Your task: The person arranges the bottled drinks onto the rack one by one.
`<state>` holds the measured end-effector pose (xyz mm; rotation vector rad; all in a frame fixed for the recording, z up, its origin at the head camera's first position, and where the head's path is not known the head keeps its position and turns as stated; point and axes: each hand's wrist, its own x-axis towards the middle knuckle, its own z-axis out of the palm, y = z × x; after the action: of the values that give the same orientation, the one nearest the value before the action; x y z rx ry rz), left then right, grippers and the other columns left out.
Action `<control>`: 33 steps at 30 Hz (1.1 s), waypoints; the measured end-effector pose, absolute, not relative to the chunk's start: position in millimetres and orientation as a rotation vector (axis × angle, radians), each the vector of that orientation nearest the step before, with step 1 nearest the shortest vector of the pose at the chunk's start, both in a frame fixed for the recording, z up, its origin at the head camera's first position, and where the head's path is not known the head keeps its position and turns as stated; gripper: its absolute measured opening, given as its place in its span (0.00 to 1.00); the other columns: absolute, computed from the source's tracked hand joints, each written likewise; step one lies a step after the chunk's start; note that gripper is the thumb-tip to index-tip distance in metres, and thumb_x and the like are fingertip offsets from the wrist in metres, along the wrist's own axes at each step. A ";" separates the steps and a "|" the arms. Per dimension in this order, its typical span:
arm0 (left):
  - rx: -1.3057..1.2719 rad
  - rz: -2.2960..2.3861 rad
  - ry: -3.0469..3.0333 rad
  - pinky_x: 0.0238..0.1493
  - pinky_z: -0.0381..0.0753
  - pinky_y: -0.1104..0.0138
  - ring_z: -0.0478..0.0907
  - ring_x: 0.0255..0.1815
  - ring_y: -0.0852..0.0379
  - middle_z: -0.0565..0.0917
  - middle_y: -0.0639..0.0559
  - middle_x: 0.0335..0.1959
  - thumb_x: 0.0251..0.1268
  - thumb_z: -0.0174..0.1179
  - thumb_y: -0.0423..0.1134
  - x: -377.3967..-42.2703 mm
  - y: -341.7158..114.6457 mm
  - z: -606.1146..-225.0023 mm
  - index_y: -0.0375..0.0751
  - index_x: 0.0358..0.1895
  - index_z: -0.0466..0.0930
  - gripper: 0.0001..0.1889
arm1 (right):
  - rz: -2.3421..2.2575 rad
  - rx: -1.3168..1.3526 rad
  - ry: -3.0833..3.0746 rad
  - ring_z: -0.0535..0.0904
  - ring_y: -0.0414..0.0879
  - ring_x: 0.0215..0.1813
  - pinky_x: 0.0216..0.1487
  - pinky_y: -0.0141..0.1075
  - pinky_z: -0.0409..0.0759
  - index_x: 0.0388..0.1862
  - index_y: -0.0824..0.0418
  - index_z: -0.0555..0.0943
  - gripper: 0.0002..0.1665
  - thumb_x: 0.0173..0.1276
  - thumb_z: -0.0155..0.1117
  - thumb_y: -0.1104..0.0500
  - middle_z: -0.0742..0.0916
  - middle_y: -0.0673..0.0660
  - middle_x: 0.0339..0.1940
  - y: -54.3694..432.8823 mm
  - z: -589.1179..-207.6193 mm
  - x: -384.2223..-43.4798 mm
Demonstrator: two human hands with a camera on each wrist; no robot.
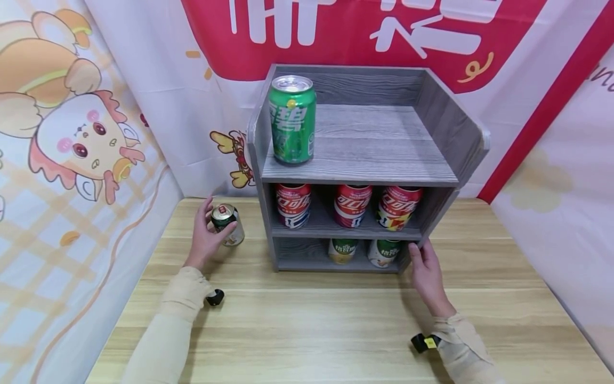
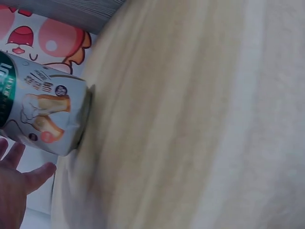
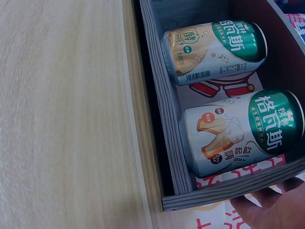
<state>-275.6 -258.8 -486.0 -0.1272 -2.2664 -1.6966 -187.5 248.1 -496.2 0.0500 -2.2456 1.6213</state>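
Note:
A dark green and white drink can (image 1: 233,234) stands on the table left of the shelf unit. My left hand (image 1: 209,237) is beside it, its thumb across the can's near face in the head view. From the left wrist view, the spread fingers (image 2: 40,176) show a gap to the can (image 2: 45,105). On the other side, my right hand (image 1: 427,274) has its fingertips at the outer face of the grey shelf unit's (image 1: 379,178) right panel. Two green-topped cans, one gold (image 3: 214,52) and one white (image 3: 238,133), stand inside the bottom shelf near this hand.
On the top shelf a green can (image 1: 293,125) stands at the left. Several red cans, among them one in the centre (image 1: 352,207), occupy the middle shelf. Printed cloth (image 1: 158,96) hangs behind and beside the wooden table (image 1: 316,325).

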 end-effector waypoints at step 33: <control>-0.245 -1.622 -2.341 0.64 0.73 0.35 0.66 0.69 0.25 0.62 0.27 0.74 0.53 0.72 0.20 -287.4 -266.7 -523.3 0.50 0.82 0.44 0.58 | 1.607 0.062 -2.222 0.65 0.31 0.70 0.67 0.18 0.63 0.76 0.63 0.66 0.25 0.84 0.47 0.60 0.74 0.61 0.73 247.4 -498.2 -188.1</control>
<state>-287.4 -266.7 -523.3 -0.2446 -2.3405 -1.6223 -188.1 247.4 -498.2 0.0615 -2.2215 1.6075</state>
